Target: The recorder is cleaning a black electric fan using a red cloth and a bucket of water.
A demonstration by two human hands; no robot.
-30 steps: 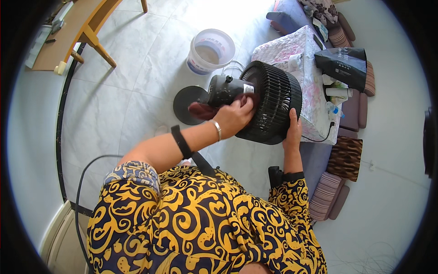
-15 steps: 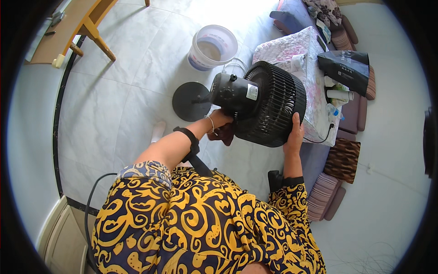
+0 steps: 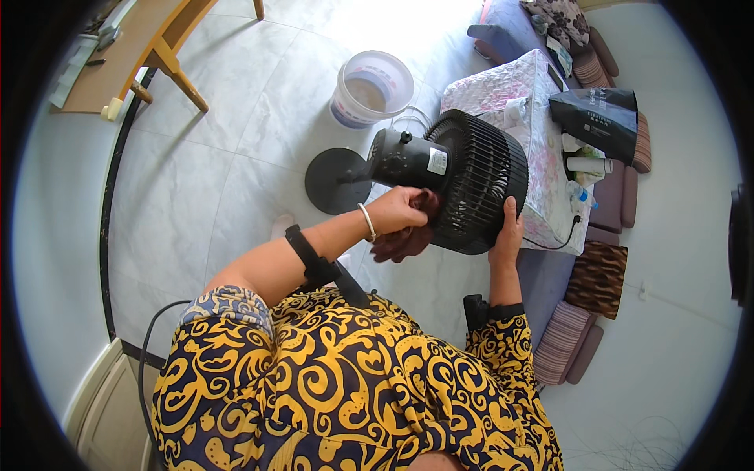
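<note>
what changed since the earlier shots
The left hand and its dark red cloth have moved from beside the motor housing toward the person, to the rear edge of the fan guard. The right hand still holds the guard; the bucket and round base stayed put.

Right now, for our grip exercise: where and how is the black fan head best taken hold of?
Probably by the outer rim of its cage, from the person's right, as the right hand does: its broad, ribbed shape offers an edge to hold, while the motor housing juts out left, where the left hand holds a dark red cloth.
</note>
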